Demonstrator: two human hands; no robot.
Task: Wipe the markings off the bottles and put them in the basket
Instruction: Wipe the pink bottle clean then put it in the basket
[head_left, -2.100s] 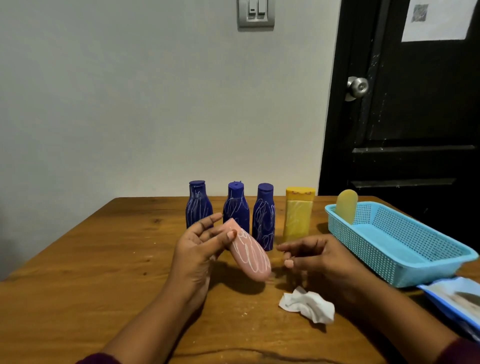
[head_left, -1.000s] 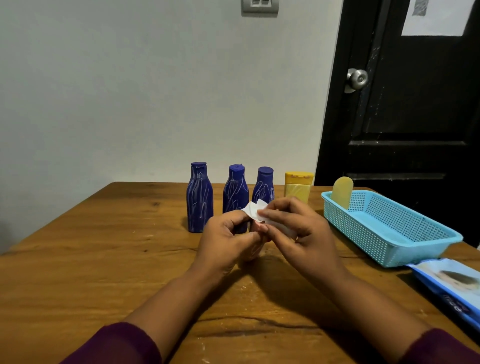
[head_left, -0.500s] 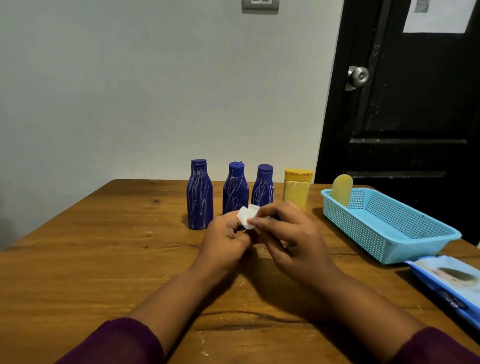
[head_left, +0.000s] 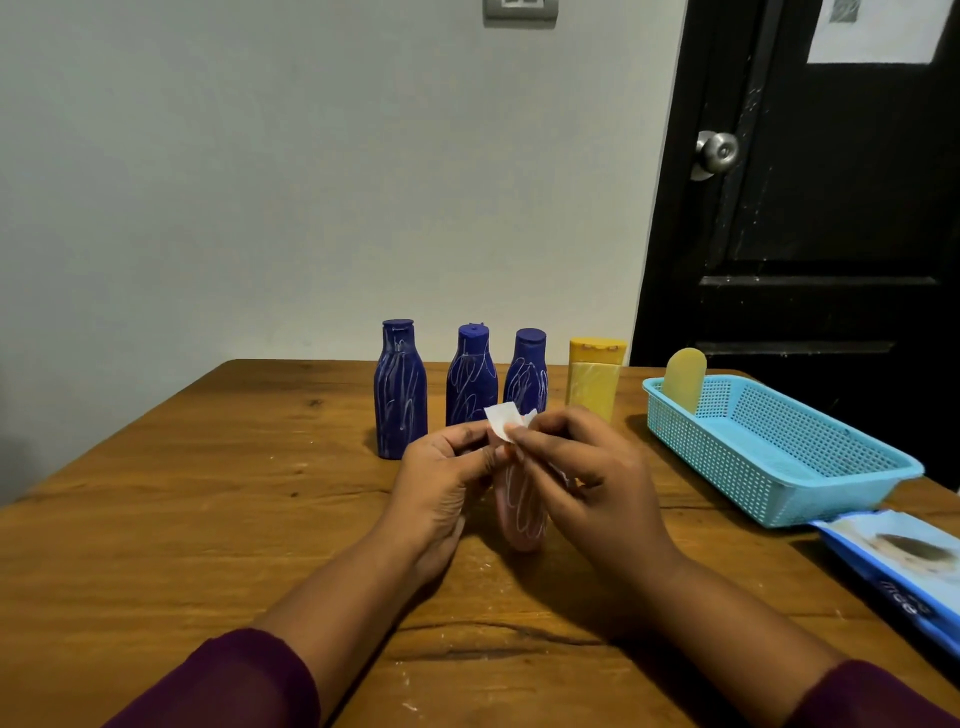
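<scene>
The fingers (head_left: 540, 441) of the right hand (head_left: 587, 478) pinch the white wipe (head_left: 503, 420) against the upper end of the pink bottle (head_left: 522, 514), which the left hand (head_left: 441, 483) grips low over the worktop (head_left: 208, 493). Two seconds earlier the wipe lay crumpled on the worktop; it is now applied. Scribbles remain on the bottle's lower body, so wiping has probably only begun. The basket (head_left: 779, 467) stands to the right.

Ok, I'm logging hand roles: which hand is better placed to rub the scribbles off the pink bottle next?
The right hand: it pinches the tissue at the top of the pink bottle, while the left hand grips that bottle and steadies it.
</scene>
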